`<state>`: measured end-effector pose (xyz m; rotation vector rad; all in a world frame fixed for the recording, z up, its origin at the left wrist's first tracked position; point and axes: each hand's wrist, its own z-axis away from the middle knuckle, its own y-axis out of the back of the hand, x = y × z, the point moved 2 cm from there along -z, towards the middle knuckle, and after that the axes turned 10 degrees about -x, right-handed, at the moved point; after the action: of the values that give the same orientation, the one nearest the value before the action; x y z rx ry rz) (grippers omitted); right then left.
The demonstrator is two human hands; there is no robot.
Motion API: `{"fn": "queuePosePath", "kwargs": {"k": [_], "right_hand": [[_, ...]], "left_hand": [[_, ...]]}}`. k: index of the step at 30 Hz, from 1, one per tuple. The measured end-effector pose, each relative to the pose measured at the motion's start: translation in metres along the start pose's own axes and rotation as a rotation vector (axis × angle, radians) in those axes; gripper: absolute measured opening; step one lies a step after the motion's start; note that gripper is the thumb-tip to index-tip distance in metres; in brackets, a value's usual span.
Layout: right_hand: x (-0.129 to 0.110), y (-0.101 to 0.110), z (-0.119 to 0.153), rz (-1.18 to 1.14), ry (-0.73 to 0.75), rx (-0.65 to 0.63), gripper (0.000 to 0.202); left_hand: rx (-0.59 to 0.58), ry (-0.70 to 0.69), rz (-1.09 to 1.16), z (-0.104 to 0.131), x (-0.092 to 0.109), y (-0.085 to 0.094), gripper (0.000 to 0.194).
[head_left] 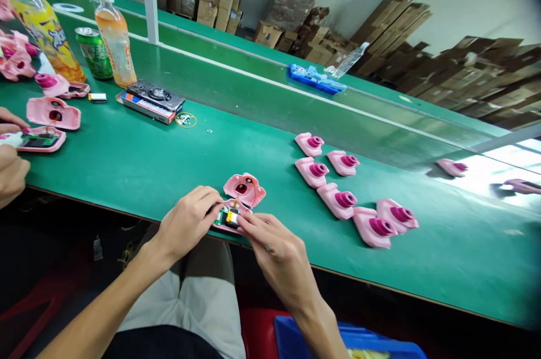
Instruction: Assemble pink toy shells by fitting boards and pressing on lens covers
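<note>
An opened pink toy camera lies at the table's near edge. Its rear shell [218, 227] holds a green circuit board [220, 216] and a small silver battery [233, 218] with yellow tape. The front shell [255, 193] lies behind it, inner side up, joined by thin wires. My left hand [188, 218] pinches the left side of the rear shell, fingertips by the board. With closed fingers, my right hand [279, 243] grips the right side, a fingertip touching the battery's end. Its thumb is partly hidden.
Several assembled pink cameras [338, 199] stand to the right. At left, another person's hand [12, 173] works on an opened camera [46, 139]. Bottles [113, 38], a green can [93, 53] and a black device on a box [154, 97] stand behind. A blue tray [316, 80] lies farther back.
</note>
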<state>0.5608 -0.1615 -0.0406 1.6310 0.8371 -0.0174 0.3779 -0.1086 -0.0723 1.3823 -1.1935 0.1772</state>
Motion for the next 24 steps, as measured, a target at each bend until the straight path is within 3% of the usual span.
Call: {"fn": "queuePosePath", "kwargs": {"k": [6,9,11,15,18,20,21,23,24], "right_hand": [[-0.004,-0.004,-0.002,0.150,0.047,-0.069,0.036],[-0.008,-0.001,-0.005,0.246,0.041,-0.168,0.041],[-0.008,-0.004,-0.004,0.286,0.045,-0.196,0.043],[-0.004,-0.025,0.010,0.316,0.040,-0.025,0.048],[0.003,-0.031,0.025,0.277,0.048,0.194,0.033],[0.012,-0.018,0.021,0.188,-0.013,0.336,0.021],[0.019,-0.006,0.011,0.141,-0.087,0.389,0.026],[0.033,0.020,-0.026,0.074,-0.284,0.360,0.050],[0.038,0.031,-0.051,0.056,-0.376,0.252,0.061]], "left_hand": [[-0.015,-0.045,-0.081,0.002,0.004,-0.001,0.025],[-0.120,-0.126,-0.101,0.005,0.004,0.000,0.023],[-0.184,-0.147,-0.128,0.008,0.002,0.001,0.036],[-0.226,-0.155,-0.198,0.011,-0.001,0.003,0.037],[-0.214,-0.178,-0.221,0.011,-0.002,0.002,0.029],[-0.213,-0.191,-0.230,0.011,-0.002,0.001,0.025],[-0.213,-0.194,-0.235,0.011,-0.002,0.000,0.024],[-0.208,-0.195,-0.248,0.011,-0.002,0.000,0.024],[-0.206,-0.193,-0.254,0.011,-0.002,0.000,0.025]]}}
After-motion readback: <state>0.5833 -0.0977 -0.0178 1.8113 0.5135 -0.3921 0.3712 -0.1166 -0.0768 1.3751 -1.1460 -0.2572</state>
